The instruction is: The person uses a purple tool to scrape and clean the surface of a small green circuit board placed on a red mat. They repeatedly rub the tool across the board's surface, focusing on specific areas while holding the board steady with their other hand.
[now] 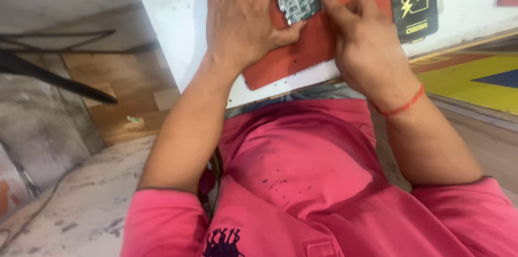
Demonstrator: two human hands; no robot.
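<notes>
Layout on mat, near table edge
Circuit board (300, 1) is held over mat (302, 52) between left hand (243, 17) and right hand (364, 46); packet (413, 1) lies at mat's right edge.

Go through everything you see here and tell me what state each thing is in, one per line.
Circuit board: bare, no casing, held flat over the red mat between both hands.
Left hand: fingers spread, thumb against the board's lower edge.
Right hand: fingers pinching the board's right edge.
Red mat: lying flat on the white table.
Black package: lying flat; sealed or not, cannot tell.
</notes>
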